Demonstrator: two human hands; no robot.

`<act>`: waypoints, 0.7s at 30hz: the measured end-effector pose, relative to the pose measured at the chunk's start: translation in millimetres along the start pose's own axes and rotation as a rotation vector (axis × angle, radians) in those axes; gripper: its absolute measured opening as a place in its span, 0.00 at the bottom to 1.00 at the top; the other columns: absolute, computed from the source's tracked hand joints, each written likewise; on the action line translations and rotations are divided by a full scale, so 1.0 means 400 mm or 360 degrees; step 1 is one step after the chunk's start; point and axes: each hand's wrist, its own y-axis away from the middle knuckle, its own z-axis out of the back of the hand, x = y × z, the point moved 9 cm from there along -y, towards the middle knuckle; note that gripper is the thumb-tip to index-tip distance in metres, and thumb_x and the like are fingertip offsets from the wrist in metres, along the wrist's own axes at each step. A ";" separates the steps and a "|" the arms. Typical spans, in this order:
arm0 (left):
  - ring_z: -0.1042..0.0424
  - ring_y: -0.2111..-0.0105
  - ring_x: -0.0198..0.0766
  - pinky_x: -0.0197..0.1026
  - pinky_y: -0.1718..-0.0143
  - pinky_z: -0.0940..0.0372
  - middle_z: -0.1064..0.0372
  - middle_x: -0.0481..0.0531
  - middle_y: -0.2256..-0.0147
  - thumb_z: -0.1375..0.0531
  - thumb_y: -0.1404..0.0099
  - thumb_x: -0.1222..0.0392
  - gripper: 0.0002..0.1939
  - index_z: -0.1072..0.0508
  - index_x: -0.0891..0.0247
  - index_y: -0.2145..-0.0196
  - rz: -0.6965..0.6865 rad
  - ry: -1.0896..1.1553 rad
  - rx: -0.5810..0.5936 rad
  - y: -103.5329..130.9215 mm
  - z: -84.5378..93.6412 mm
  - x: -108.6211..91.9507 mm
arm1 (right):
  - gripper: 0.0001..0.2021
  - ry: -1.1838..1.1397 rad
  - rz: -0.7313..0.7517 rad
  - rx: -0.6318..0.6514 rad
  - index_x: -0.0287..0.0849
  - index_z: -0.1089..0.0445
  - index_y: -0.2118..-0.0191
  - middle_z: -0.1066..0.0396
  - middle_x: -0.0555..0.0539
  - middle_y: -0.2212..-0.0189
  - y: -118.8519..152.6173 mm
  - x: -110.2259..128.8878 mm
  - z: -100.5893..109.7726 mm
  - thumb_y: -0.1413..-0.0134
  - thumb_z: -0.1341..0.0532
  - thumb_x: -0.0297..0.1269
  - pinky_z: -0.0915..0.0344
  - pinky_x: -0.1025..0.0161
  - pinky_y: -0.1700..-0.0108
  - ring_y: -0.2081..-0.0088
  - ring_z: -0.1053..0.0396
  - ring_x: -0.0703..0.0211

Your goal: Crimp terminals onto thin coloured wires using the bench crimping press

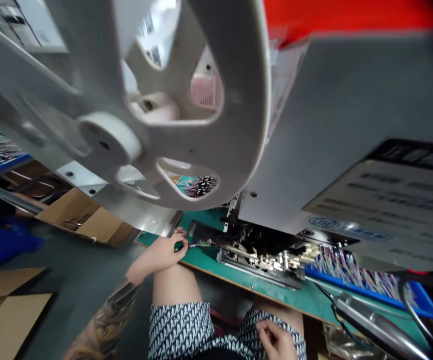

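Left hand (169, 249) is clamped, apparently on a thin wire piece (201, 244) just left of the metal mechanism (265, 257); right hand (277, 341) curls on the mechanism's near side, grip indeterminable. Step judged: positioning. Next move likely calls for steady alignment.

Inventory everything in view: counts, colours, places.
Large spoked wheel: 1, grey, upper left
Boxy metal housing: 1, grey, right
Printed plate: 1, pale, on housing
Blurred strip: 1, red, top right
Metal mechanism: 1, silver, below housing
Flat benchtop: 1, green, lower centre
Plastic wire trays: 2, blue, right and left
Thin wires: many, multicoloured, in trays
Cardboard boxes: 2, brown, left
Blurred object: 1, blue, far left
Metal cylinder: 1, silver, bottom right
Crinkled plastic bag: 1, clear, below bench
Patterned shorts: 1, black-white, bottom centre
Left hand: 1, bare, bench's near edge
Right hand: 1, bare, above lap
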 end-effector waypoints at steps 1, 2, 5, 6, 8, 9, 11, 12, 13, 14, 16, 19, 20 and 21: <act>0.22 0.63 0.42 0.43 0.56 0.28 0.20 0.52 0.64 0.32 0.33 0.58 0.07 0.21 0.61 0.69 -0.0028 0.0031 0.0199 0.031 -0.029 -0.012 | 0.28 -0.0047 0.0007 0.0076 0.54 0.21 0.73 0.28 0.44 0.80 -0.002 0.033 -0.011 0.39 0.44 0.70 0.31 0.46 0.71 0.76 0.28 0.38; 0.22 0.64 0.42 0.42 0.57 0.29 0.21 0.51 0.66 0.34 0.33 0.60 0.07 0.21 0.61 0.70 -0.0051 0.0091 0.0414 0.065 -0.063 -0.030 | 0.28 -0.0103 0.0004 0.0114 0.53 0.21 0.72 0.30 0.44 0.80 -0.005 0.070 -0.017 0.39 0.43 0.70 0.32 0.47 0.71 0.76 0.29 0.40; 0.24 0.63 0.41 0.41 0.58 0.31 0.21 0.51 0.66 0.38 0.33 0.60 0.05 0.22 0.61 0.65 0.0073 0.0442 0.0718 0.149 -0.141 -0.083 | 0.26 -0.0348 -0.0026 0.0204 0.51 0.18 0.69 0.32 0.46 0.80 -0.023 0.191 -0.029 0.39 0.39 0.68 0.33 0.51 0.70 0.75 0.32 0.45; 0.24 0.64 0.41 0.40 0.61 0.31 0.22 0.52 0.66 0.37 0.33 0.59 0.06 0.22 0.62 0.65 0.0156 0.0580 0.0727 0.166 -0.165 -0.099 | 0.25 -0.0463 -0.0053 0.0215 0.50 0.16 0.67 0.32 0.46 0.79 -0.030 0.227 -0.029 0.39 0.37 0.67 0.33 0.52 0.70 0.75 0.34 0.48; 0.26 0.67 0.39 0.39 0.65 0.33 0.24 0.51 0.69 0.37 0.32 0.57 0.07 0.23 0.63 0.65 0.0269 0.0779 0.0725 0.186 -0.216 -0.133 | 0.25 -0.0724 -0.0126 0.0245 0.49 0.16 0.62 0.33 0.49 0.80 -0.045 0.286 -0.027 0.45 0.32 0.68 0.37 0.56 0.75 0.80 0.39 0.54; 0.27 0.69 0.38 0.38 0.67 0.34 0.25 0.50 0.69 0.38 0.31 0.57 0.07 0.23 0.63 0.64 0.0281 0.0818 0.0717 0.189 -0.239 -0.153 | 0.26 -0.0858 -0.0151 0.0249 0.49 0.16 0.59 0.33 0.50 0.80 -0.053 0.311 -0.022 0.46 0.31 0.68 0.39 0.57 0.77 0.81 0.41 0.57; 0.30 0.70 0.37 0.37 0.69 0.37 0.27 0.50 0.70 0.39 0.29 0.57 0.08 0.24 0.64 0.63 0.0235 0.0800 0.0703 0.187 -0.273 -0.194 | 0.27 -0.1072 -0.0136 0.0209 0.47 0.17 0.55 0.31 0.50 0.79 -0.069 0.357 0.005 0.45 0.30 0.66 0.42 0.61 0.81 0.84 0.42 0.61; 0.31 0.71 0.36 0.37 0.69 0.39 0.28 0.50 0.70 0.40 0.28 0.58 0.09 0.24 0.64 0.63 0.0190 0.0744 0.0695 0.183 -0.283 -0.214 | 0.26 -0.1139 -0.0111 0.0177 0.46 0.18 0.52 0.29 0.50 0.77 -0.077 0.377 0.023 0.42 0.31 0.64 0.43 0.62 0.81 0.84 0.42 0.62; 0.33 0.72 0.35 0.37 0.70 0.41 0.29 0.49 0.71 0.41 0.27 0.59 0.09 0.24 0.64 0.63 0.0135 0.0674 0.0692 0.178 -0.289 -0.233 | 0.25 -0.1179 -0.0085 0.0153 0.45 0.19 0.51 0.28 0.50 0.76 -0.085 0.394 0.042 0.38 0.32 0.62 0.44 0.64 0.82 0.84 0.41 0.64; 0.35 0.72 0.34 0.37 0.70 0.42 0.30 0.48 0.72 0.41 0.27 0.60 0.09 0.24 0.64 0.64 0.0076 0.0596 0.0689 0.173 -0.292 -0.251 | 0.23 -0.1195 -0.0067 0.0150 0.44 0.19 0.50 0.27 0.50 0.75 -0.091 0.408 0.057 0.36 0.32 0.60 0.45 0.66 0.82 0.83 0.41 0.65; 0.36 0.72 0.34 0.38 0.69 0.44 0.31 0.47 0.73 0.41 0.26 0.62 0.09 0.26 0.63 0.66 -0.0030 0.0472 0.0687 0.163 -0.292 -0.283 | 0.20 -0.1187 -0.0060 0.0174 0.42 0.18 0.54 0.28 0.51 0.78 -0.102 0.425 0.079 0.33 0.32 0.56 0.48 0.69 0.82 0.83 0.43 0.68; 0.33 0.71 0.35 0.38 0.68 0.43 0.29 0.48 0.71 0.42 0.26 0.63 0.09 0.26 0.62 0.66 -0.0120 0.0433 0.0657 0.152 -0.286 -0.312 | 0.19 -0.1154 -0.0056 0.0149 0.40 0.18 0.64 0.31 0.51 0.81 -0.111 0.428 0.101 0.34 0.30 0.54 0.48 0.70 0.81 0.83 0.42 0.68; 0.33 0.71 0.35 0.38 0.69 0.43 0.28 0.48 0.70 0.42 0.25 0.63 0.09 0.26 0.62 0.65 -0.0132 0.0439 0.0631 0.148 -0.283 -0.316 | 0.19 -0.1151 -0.0057 0.0106 0.40 0.18 0.65 0.29 0.51 0.80 -0.111 0.424 0.110 0.34 0.30 0.53 0.46 0.70 0.81 0.83 0.41 0.68; 0.32 0.71 0.35 0.38 0.69 0.42 0.27 0.48 0.69 0.42 0.25 0.63 0.08 0.26 0.62 0.64 -0.0142 0.0446 0.0601 0.145 -0.281 -0.318 | 0.18 -0.1143 -0.0047 0.0057 0.40 0.18 0.65 0.28 0.50 0.79 -0.110 0.420 0.118 0.33 0.30 0.52 0.44 0.69 0.81 0.83 0.39 0.67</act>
